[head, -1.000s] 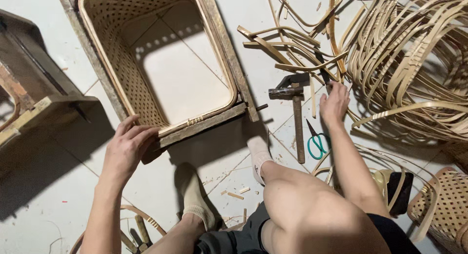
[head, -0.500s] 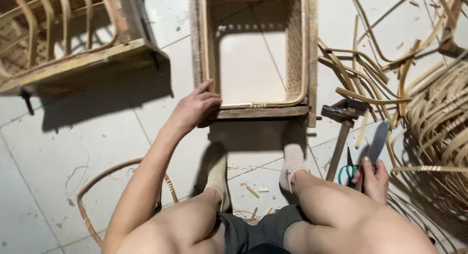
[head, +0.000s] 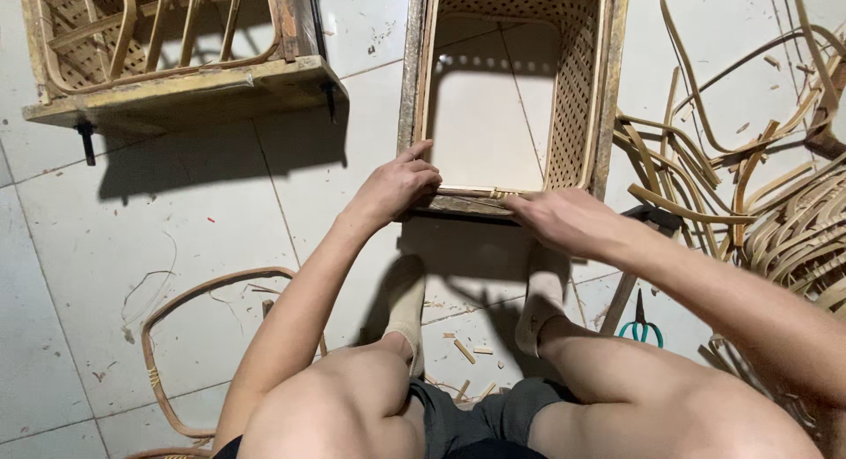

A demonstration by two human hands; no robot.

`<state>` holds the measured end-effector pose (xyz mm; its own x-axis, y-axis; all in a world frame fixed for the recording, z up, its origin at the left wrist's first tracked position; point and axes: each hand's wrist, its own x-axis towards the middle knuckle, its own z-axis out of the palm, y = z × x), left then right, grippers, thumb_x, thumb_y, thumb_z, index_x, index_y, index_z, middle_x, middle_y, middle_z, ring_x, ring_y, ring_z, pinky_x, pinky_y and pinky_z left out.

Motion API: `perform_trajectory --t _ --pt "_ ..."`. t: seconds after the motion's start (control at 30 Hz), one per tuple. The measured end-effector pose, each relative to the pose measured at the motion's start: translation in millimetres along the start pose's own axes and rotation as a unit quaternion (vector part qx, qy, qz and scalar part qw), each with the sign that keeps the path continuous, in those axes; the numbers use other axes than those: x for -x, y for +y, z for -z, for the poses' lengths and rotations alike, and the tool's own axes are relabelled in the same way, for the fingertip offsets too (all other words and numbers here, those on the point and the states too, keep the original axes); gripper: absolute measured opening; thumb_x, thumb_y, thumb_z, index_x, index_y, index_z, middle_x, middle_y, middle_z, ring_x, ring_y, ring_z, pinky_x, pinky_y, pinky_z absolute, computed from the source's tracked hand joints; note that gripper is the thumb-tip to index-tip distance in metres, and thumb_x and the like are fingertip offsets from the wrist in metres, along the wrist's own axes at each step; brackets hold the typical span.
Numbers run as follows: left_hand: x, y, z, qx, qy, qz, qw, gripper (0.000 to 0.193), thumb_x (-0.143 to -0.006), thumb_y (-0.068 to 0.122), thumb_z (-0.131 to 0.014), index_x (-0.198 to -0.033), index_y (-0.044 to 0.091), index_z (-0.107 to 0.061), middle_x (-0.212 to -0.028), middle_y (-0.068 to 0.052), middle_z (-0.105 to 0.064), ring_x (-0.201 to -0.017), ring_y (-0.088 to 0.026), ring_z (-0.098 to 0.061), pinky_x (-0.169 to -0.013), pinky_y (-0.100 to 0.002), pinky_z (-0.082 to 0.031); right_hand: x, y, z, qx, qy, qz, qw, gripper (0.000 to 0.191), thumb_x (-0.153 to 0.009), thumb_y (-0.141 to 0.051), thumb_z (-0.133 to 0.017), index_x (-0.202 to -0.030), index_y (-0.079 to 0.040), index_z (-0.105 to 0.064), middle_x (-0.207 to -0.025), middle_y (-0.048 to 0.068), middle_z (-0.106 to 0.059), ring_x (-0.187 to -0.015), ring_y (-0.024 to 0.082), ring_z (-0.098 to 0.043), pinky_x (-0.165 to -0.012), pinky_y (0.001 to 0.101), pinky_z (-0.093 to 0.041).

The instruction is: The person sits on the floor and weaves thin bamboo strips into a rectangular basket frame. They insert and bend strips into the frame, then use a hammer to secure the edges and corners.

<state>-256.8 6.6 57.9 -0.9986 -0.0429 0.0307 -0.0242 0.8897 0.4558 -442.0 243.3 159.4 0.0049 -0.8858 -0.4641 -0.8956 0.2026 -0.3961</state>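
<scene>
A rectangular woven rattan basket frame (head: 592,89) without a bottom stands on the tiled floor in front of me, set in a wooden mould. My left hand (head: 397,184) grips the near rim at its left corner, fingers curled over the edge. My right hand (head: 557,219) rests on the same near rim to the right, fingers on the thin cane strip that runs along it. Whether that hand holds anything is hidden. My feet in socks (head: 405,305) sit just below the frame.
A second wooden frame with curved cane ribs (head: 176,58) stands at the upper left. Loose rattan strips and coils (head: 758,186) pile up at the right. Green-handled scissors (head: 641,329) and a hammer handle (head: 620,300) lie by my right leg. A bent cane loop (head: 176,336) lies at the left.
The view swung left and nearer. My right hand left the tools at the right and came onto the basket's near rim; my left hand stayed on that rim.
</scene>
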Motion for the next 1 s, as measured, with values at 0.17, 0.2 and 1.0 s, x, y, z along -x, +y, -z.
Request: perform_trajectory --t 0.17,0.2,1.0 --pt "2 0 0 0.009 -0.008 0.008 1.0 0.018 -0.09 0.011 -0.067 -0.106 0.01 -0.075 -0.118 -0.001 -0.073 -0.141 -0.026 -0.048 -0.1 -0.041 -0.055 -35 2 -3 0.097 -0.057 0.004 0.994 0.039 -0.105 -0.009 -0.034 -0.139 -0.008 -0.054 -0.076 0.018 -0.07 -0.059 0.03 -0.072 -0.053 0.043 -0.061" --pt "2 0 0 0.007 -0.008 0.009 1.0 0.019 -0.09 0.009 -0.066 -0.106 0.01 -0.076 -0.119 -0.001 -0.073 -0.142 -0.026 -0.048 -0.1 -0.041 -0.055 -39 4 -5 0.113 -0.079 -0.006 0.99 0.037 -0.106 -0.011 -0.034 -0.137 -0.006 -0.054 -0.075 0.018 -0.07 -0.06 0.029 -0.072 -0.052 0.0417 -0.062" --pt "-20 37 -28 -0.069 0.081 -0.038 0.994 0.03 -0.085 0.018 -0.069 -0.115 0.016 -0.075 -0.108 -0.004 -0.074 -0.113 -0.026 -0.062 -0.109 -0.047 -0.045 94 114 -75 -0.252 0.249 -0.388 0.851 0.038 -0.107 -0.025 -0.049 -0.142 -0.012 -0.054 -0.078 0.016 -0.065 -0.065 0.032 -0.061 -0.058 0.0491 -0.051"
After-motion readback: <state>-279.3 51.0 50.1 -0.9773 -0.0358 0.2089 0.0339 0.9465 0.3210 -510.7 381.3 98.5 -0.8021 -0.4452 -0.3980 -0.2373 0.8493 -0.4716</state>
